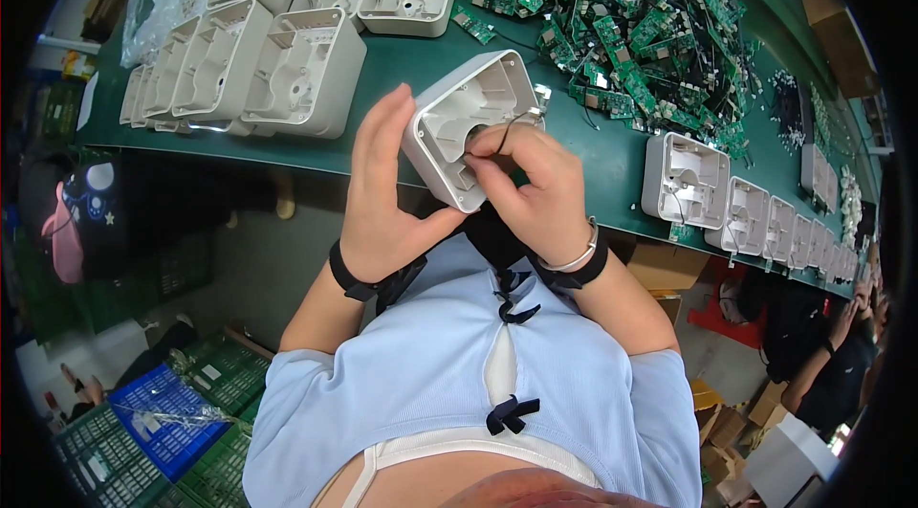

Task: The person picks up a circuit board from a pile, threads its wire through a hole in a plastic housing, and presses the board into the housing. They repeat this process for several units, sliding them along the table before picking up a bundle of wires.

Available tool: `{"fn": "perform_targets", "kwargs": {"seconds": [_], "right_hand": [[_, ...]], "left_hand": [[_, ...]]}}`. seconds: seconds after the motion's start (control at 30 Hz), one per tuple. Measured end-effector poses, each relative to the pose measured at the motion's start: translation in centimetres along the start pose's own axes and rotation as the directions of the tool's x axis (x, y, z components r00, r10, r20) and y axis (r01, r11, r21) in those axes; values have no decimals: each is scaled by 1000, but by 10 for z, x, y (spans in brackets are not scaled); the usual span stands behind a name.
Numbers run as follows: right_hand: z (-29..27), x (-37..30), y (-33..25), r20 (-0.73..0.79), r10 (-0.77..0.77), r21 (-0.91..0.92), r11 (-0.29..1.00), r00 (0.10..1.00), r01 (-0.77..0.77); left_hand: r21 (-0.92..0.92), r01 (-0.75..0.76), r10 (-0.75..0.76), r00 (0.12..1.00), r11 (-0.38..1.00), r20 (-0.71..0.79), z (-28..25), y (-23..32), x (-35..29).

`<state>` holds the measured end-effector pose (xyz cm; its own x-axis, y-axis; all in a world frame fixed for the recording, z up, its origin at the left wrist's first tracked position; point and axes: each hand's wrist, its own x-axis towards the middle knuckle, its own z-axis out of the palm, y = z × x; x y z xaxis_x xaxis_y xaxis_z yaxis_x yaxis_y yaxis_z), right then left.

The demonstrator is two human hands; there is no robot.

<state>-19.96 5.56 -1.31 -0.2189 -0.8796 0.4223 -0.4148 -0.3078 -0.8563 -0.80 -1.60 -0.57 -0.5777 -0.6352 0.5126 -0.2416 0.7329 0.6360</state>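
Observation:
Over the near edge of the table, a white plastic housing (490, 95) is held tilted, its hollow side facing up. My left hand (375, 207) grips its left side, fingers stretched along the wall and thumb at the bottom corner. Inside the housing, my right hand (537, 185) pinches with thumb and forefinger on a thin black cable (506, 133); the fingertips partly cover the cable's end. The cable runs to a small circuit board (542, 95) at the housing's right rim.
Open white housings (304, 68) stand in rows at the left beside a clear plastic bag (158, 6). A heap of green circuit boards (636, 39) covers the far right. More housings (686, 178) line the right edge of the green table (583, 159). Crates (167, 412) stand below left; another person (841, 355) is at right.

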Motion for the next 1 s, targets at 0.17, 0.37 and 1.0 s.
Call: {"fn": "perform_targets", "kwargs": {"seconds": [0.17,0.37,1.0], "right_hand": [[-1,7,-4,13,-154,-288,946,988,151],[-10,2,3,-18,-201,-286,940,979,188],[-18,15,-3,-118,-304,-200,940,945,277]], "left_hand": [[-323,119,-118,993,939,22,13,-8,-5],[-307,142,-117,988,941,99,5,-13,-5],[-426,312,-270,950,850,156,-2,-10,2]]}}
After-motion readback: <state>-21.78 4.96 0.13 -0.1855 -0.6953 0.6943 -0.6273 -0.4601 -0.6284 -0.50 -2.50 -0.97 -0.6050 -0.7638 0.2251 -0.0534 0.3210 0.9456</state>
